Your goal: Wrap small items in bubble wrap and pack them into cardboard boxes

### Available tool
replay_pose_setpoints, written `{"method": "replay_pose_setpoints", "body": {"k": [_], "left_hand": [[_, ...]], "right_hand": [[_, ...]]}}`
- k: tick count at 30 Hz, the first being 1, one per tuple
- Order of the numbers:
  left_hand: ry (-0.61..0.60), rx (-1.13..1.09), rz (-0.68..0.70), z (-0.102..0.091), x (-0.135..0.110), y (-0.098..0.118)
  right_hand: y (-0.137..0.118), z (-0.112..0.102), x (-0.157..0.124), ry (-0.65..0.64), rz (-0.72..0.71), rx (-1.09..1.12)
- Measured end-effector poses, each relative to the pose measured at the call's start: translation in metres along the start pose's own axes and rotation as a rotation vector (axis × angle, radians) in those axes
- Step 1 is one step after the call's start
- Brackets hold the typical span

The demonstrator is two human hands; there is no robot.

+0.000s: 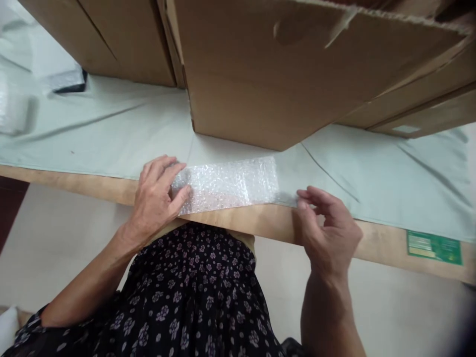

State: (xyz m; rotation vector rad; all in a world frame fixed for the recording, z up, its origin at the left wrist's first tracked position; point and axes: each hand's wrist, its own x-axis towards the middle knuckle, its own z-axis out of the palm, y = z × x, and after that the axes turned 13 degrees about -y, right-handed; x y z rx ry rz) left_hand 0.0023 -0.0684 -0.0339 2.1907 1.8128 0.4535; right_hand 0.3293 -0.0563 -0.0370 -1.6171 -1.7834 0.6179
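Note:
A clear bubble-wrap pouch [230, 184] lies flat near the front edge of the table, on a pale green cloth [111, 134]. My left hand [158, 198] rests on the pouch's left end, fingers stretched flat and pressing it down. My right hand [327, 230] sits at the pouch's right end, fingertips pinched together at its edge. What they pinch is too thin to make out.
Large cardboard boxes [282, 79] stand right behind the pouch and fill the back of the table. A dark flat object [70, 82] and white bags [15, 106] lie at the far left. A green label [434, 246] sticks to the wooden table edge [92, 183].

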Motion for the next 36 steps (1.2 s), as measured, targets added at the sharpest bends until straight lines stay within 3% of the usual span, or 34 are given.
{"method": "replay_pose_setpoints", "body": {"k": [2,5,8,12,15,18,20,22,24,27,29,32,36], "left_hand": [[-0.016,0.045,-0.028,0.002,0.0,0.0],[-0.026,0.101,-0.075,0.006,0.001,0.005],[-0.022,0.073,-0.048,0.006,0.007,0.012],[-0.033,0.025,0.03,-0.003,0.024,0.014],[-0.017,0.076,-0.036,-0.012,0.036,0.006],[0.045,0.066,-0.075,-0.017,0.032,0.007],[0.052,0.021,-0.009,-0.014,0.021,0.019],[-0.038,-0.007,0.1,-0.007,0.009,0.036],[-0.155,0.009,0.167,0.001,0.001,0.049],[-0.222,0.008,0.185,0.009,-0.003,0.05],[-0.226,-0.034,0.198,0.011,-0.003,0.042],[-0.229,-0.063,0.209,0.01,-0.003,0.032],[-0.223,-0.073,0.231,0.006,-0.001,0.031]], "right_hand": [[-0.013,0.006,0.006,-0.046,-0.149,-0.076],[-0.034,0.026,0.021,-0.262,-0.397,-0.168],[-0.042,0.042,0.029,-0.44,-0.458,-0.3],[-0.033,0.038,0.023,-0.383,-0.396,-0.339],[-0.023,0.025,0.022,-0.32,-0.364,-0.325],[-0.022,0.021,0.027,-0.209,-0.346,-0.304],[-0.031,0.027,0.031,-0.173,-0.39,-0.278],[-0.046,0.04,0.035,-0.248,-0.5,-0.251],[-0.055,0.054,0.037,-0.405,-0.609,-0.26],[-0.043,0.056,0.033,-0.565,-0.634,-0.359],[-0.019,0.039,0.025,-0.513,-0.563,-0.419],[0.014,0.005,0.008,-0.314,-0.38,-0.473],[0.023,-0.019,-0.01,-0.129,-0.22,-0.472]]}}
